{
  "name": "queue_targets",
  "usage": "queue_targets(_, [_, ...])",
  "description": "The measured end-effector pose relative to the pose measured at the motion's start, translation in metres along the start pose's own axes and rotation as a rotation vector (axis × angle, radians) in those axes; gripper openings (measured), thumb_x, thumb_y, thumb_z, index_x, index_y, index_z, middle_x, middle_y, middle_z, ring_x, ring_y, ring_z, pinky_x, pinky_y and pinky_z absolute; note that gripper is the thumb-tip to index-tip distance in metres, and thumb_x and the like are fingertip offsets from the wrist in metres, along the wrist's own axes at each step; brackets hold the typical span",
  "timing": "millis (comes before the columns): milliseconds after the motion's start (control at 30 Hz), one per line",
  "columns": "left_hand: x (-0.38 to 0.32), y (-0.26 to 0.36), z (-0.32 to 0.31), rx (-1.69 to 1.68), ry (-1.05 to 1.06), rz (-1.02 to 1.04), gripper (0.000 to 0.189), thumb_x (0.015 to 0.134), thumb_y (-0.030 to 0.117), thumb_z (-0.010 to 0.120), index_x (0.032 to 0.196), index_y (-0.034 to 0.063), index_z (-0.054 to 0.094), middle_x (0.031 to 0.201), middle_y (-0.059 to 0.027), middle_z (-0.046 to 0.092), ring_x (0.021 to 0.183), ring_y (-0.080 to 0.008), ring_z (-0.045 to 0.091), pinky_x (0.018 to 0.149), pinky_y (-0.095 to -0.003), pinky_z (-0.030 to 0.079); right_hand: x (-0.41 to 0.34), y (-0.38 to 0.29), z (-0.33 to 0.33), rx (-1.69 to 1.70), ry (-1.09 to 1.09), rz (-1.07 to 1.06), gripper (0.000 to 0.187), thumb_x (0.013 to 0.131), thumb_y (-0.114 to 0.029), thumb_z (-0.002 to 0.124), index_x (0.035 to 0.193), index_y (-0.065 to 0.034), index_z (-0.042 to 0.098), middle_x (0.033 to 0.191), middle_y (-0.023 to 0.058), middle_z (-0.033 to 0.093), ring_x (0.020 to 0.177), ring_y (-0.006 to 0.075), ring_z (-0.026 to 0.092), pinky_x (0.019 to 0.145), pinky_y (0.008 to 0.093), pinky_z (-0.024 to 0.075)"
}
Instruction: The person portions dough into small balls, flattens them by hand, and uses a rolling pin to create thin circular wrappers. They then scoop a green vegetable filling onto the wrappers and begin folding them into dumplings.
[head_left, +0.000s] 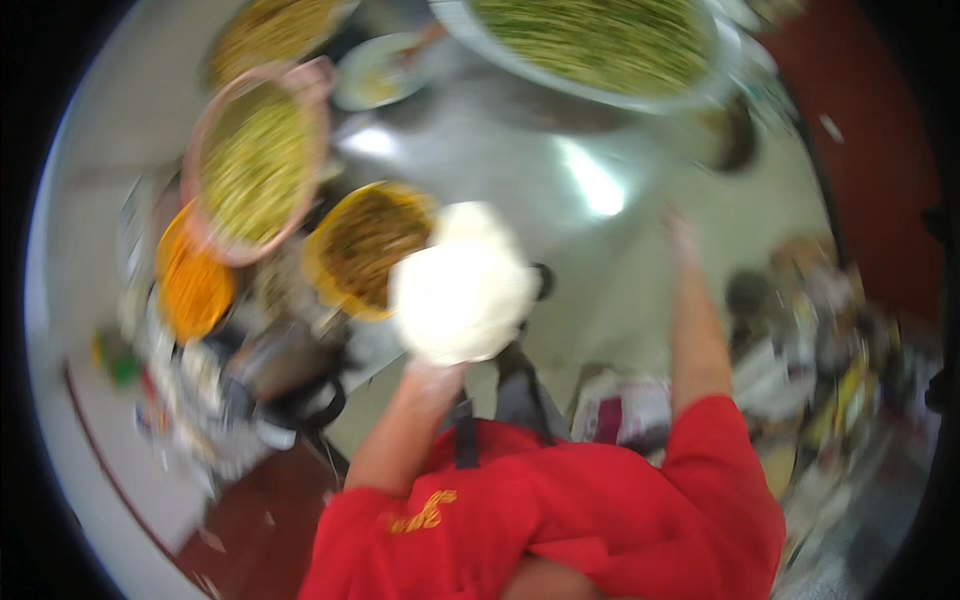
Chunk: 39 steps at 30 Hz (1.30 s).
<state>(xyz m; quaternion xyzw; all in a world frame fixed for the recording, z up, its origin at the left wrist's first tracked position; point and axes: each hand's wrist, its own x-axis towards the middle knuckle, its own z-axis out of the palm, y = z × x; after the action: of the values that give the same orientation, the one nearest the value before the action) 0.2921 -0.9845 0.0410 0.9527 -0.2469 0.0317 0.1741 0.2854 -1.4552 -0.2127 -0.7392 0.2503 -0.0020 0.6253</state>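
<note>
White, round, flat pieces, possibly sheets of dough, overlap in a stack in front of my body. My left hand grips their near edge, and its fingers are mostly hidden beneath them. Just left of the stack is a yellow bowl with a brown, shredded filling-like food. My right arm reaches forward on the right side, and my right hand is over the pale floor area, apart from the stack. Motion blur hides how its fingers are set; I see nothing in it.
A pink basket of chopped green food and an orange bowl of orange shreds stand left. Farther off are a large basin of green strips, a pale plate and a metal table. Bags and clutter lie right.
</note>
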Motion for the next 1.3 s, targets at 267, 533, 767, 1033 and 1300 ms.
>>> queue_targets(267, [0.015,0.022,-0.01,0.161,-0.056,0.118,0.013,0.084,0.02,0.059,0.093,0.0111,0.058,0.085,-0.0046,0.057,0.084,-0.0254,0.059,0.076,-0.0348,0.048,0.005,-0.072,0.072,0.394,0.077,0.207,0.035,0.082,-0.013,0.069,0.116,-0.0057,0.068,0.096,-0.0021,0.066,0.085,0.0107,0.059,0.073,0.0264,0.0432])
queue_targets(533, [0.015,0.031,-0.014,0.144,-0.096,0.148,0.01,0.081,0.02,0.06,0.087,0.012,0.059,0.083,-0.0047,0.058,0.084,-0.0261,0.059,0.073,-0.0362,0.048,-0.006,-0.063,0.056,0.216,-0.023,0.15,0.018,0.084,-0.018,0.073,0.099,-0.0064,0.072,0.087,-0.0015,0.067,0.076,0.0076,0.053,0.065,0.0259,0.0421])
queue_targets(767, [0.03,0.049,-0.016,0.099,-0.136,0.194,0.009,0.078,0.02,0.062,0.082,0.0127,0.06,0.082,-0.0048,0.059,0.083,-0.0266,0.059,0.07,-0.0374,0.048,-0.014,-0.047,0.055,-0.739,0.297,-0.077,0.024,0.089,-0.02,0.065,0.106,-0.0026,0.07,0.119,0.015,0.066,0.104,0.0282,0.064,0.088,0.039,0.0516])
queue_targets(1033, [0.03,0.051,-0.021,0.159,-0.168,0.197,0.007,0.074,0.02,0.063,0.076,0.0136,0.061,0.08,-0.0049,0.06,0.083,-0.0273,0.059,0.067,-0.0389,0.047,-0.05,-0.156,0.165,-0.981,0.107,-0.53,0.064,0.097,-0.037,0.059,0.148,-0.0021,0.044,0.157,0.0196,0.04,0.147,0.0333,0.036,0.123,0.0486,0.0252])
queue_targets(1300, [0.031,0.053,-0.027,0.162,-0.201,0.174,0.005,0.07,0.02,0.065,0.07,0.0145,0.063,0.079,-0.0051,0.06,0.083,-0.0279,0.059,0.064,-0.0403,0.047,0.013,-0.174,0.229,-1.105,-0.153,-0.701,0.074,0.101,-0.048,0.047,0.157,-0.0021,0.03,0.164,0.0169,0.03,0.153,0.031,0.026,0.127,0.0461,0.0149])
